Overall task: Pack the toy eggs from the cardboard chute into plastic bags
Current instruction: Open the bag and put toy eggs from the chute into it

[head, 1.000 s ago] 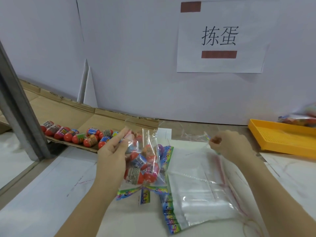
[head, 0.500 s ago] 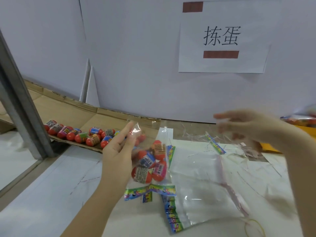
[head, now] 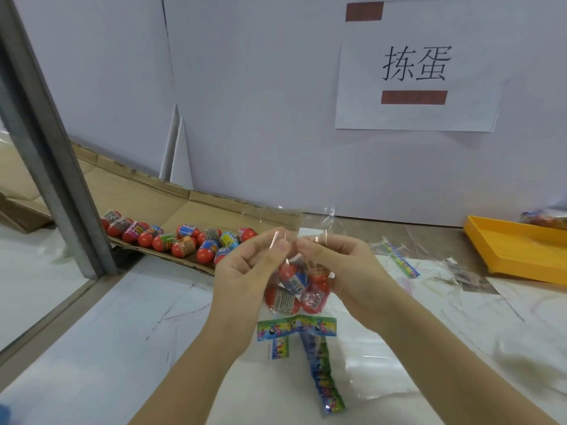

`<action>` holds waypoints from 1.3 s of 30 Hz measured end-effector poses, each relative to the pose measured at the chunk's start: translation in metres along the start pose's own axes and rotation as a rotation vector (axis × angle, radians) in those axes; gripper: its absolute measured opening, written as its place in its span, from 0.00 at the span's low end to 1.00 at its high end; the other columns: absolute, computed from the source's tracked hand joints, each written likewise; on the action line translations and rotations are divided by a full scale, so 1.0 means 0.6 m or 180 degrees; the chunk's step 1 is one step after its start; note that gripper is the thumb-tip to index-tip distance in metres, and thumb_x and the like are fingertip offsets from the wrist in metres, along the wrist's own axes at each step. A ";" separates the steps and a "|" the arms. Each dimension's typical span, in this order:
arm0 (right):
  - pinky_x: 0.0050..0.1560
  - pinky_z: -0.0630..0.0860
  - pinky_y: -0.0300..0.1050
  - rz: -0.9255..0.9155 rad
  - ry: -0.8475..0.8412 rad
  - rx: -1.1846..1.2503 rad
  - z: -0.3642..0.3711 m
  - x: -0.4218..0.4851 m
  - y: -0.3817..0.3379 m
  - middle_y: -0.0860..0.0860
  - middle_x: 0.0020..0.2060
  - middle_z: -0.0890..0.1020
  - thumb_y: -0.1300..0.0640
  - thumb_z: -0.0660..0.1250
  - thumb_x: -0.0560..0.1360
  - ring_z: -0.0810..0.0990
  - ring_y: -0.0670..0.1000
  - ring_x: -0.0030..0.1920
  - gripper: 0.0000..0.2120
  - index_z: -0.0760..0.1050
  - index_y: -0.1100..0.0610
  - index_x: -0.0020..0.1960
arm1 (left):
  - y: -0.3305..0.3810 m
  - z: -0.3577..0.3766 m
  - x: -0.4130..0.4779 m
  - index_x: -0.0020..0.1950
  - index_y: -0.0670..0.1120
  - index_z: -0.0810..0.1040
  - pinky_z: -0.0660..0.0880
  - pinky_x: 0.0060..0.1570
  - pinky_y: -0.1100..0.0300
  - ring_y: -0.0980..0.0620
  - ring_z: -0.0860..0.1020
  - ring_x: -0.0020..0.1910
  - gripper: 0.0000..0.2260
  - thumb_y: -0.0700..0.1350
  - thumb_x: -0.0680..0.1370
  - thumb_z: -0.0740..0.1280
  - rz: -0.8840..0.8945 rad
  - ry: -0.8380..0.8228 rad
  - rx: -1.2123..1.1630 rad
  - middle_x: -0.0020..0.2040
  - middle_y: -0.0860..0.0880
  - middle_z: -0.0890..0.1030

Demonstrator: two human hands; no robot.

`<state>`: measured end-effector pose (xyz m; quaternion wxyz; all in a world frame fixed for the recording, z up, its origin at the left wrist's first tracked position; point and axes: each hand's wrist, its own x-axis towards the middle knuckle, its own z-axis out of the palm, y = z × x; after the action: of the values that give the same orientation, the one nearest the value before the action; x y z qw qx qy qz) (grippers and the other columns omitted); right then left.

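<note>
Pinching the neck of the bag (head: 294, 292) from both sides: left hand (head: 245, 274) at 9 o'clock, right hand (head: 346, 271) at 3, fingers (head: 280, 246) closed on the clear film. Hanging down to 6 o'clock from that pinch, long axis upright, mouth flaring at 12, packed eggs (head: 283, 300) bunched low over the surface (head: 122, 317). Loose eggs (head: 184, 242) on the chute (head: 147, 197) off at 10 o'clock, nearer the left hand.

White wall (head: 245, 87) (paper sign (head: 414, 72)), grey metal post (head: 52, 148)
</note>
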<state>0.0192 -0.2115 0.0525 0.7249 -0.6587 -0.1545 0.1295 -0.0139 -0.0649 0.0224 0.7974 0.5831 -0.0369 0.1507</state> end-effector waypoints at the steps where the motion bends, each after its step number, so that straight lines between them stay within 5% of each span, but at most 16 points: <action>1: 0.38 0.80 0.43 0.0019 0.0042 0.0063 -0.001 0.000 0.000 0.54 0.39 0.85 0.50 0.72 0.65 0.84 0.52 0.39 0.12 0.84 0.57 0.42 | -0.001 0.000 0.000 0.52 0.49 0.85 0.80 0.41 0.60 0.48 0.85 0.47 0.16 0.53 0.66 0.72 -0.0021 0.0006 0.0058 0.47 0.45 0.86; 4: 0.36 0.80 0.42 0.0087 0.0164 0.0153 -0.002 0.002 -0.002 0.51 0.36 0.85 0.49 0.72 0.62 0.83 0.47 0.35 0.11 0.85 0.54 0.40 | -0.003 -0.002 0.003 0.45 0.50 0.86 0.79 0.37 0.63 0.50 0.84 0.44 0.08 0.48 0.69 0.69 -0.0007 0.0137 0.0094 0.45 0.46 0.86; 9: 0.38 0.80 0.43 0.0029 0.0378 0.0422 -0.006 0.009 0.002 0.49 0.38 0.85 0.47 0.75 0.59 0.82 0.48 0.36 0.26 0.79 0.56 0.54 | 0.002 -0.004 0.009 0.50 0.43 0.84 0.79 0.35 0.64 0.50 0.85 0.43 0.10 0.44 0.71 0.68 -0.0062 0.0533 -0.0254 0.44 0.43 0.86; 17: 0.36 0.82 0.46 -0.0039 0.0533 0.0224 -0.036 0.016 -0.004 0.53 0.38 0.85 0.63 0.71 0.71 0.84 0.53 0.37 0.02 0.80 0.59 0.44 | 0.009 -0.011 0.014 0.50 0.45 0.83 0.81 0.36 0.61 0.51 0.85 0.43 0.07 0.40 0.76 0.67 0.0055 0.0601 0.0179 0.43 0.46 0.86; 23: 0.33 0.81 0.43 -0.0162 0.0373 0.0313 -0.043 0.018 -0.006 0.56 0.36 0.85 0.66 0.70 0.71 0.85 0.55 0.34 0.03 0.79 0.62 0.44 | 0.023 -0.018 0.015 0.46 0.47 0.84 0.81 0.34 0.61 0.52 0.85 0.39 0.07 0.44 0.71 0.69 0.0150 0.0427 0.0236 0.40 0.47 0.86; 28: 0.32 0.80 0.41 -0.0234 0.0224 0.0440 -0.054 0.017 -0.011 0.55 0.35 0.84 0.61 0.73 0.61 0.83 0.51 0.30 0.15 0.80 0.60 0.48 | 0.022 -0.021 0.016 0.49 0.46 0.85 0.82 0.34 0.58 0.49 0.85 0.43 0.11 0.44 0.68 0.69 -0.0049 0.0189 0.0080 0.44 0.44 0.86; 33: 0.31 0.79 0.41 -0.0411 -0.0112 0.0408 -0.069 0.022 -0.013 0.53 0.33 0.84 0.63 0.71 0.62 0.82 0.49 0.29 0.05 0.84 0.55 0.36 | 0.027 -0.019 0.015 0.45 0.51 0.86 0.80 0.30 0.61 0.52 0.85 0.38 0.10 0.42 0.68 0.69 -0.0006 -0.0002 -0.0050 0.40 0.46 0.86; 39: 0.36 0.81 0.43 -0.0547 -0.0482 0.0308 -0.084 0.020 -0.023 0.52 0.34 0.84 0.63 0.70 0.64 0.83 0.51 0.34 0.06 0.82 0.53 0.35 | 0.037 -0.020 0.013 0.35 0.51 0.84 0.79 0.27 0.62 0.54 0.84 0.34 0.11 0.38 0.68 0.66 0.0157 -0.0330 -0.0124 0.36 0.49 0.85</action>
<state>0.0499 -0.2544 0.0625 0.7506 -0.5956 -0.2582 0.1235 -0.0143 -0.0459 0.0408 0.8017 0.5734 -0.0954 0.1391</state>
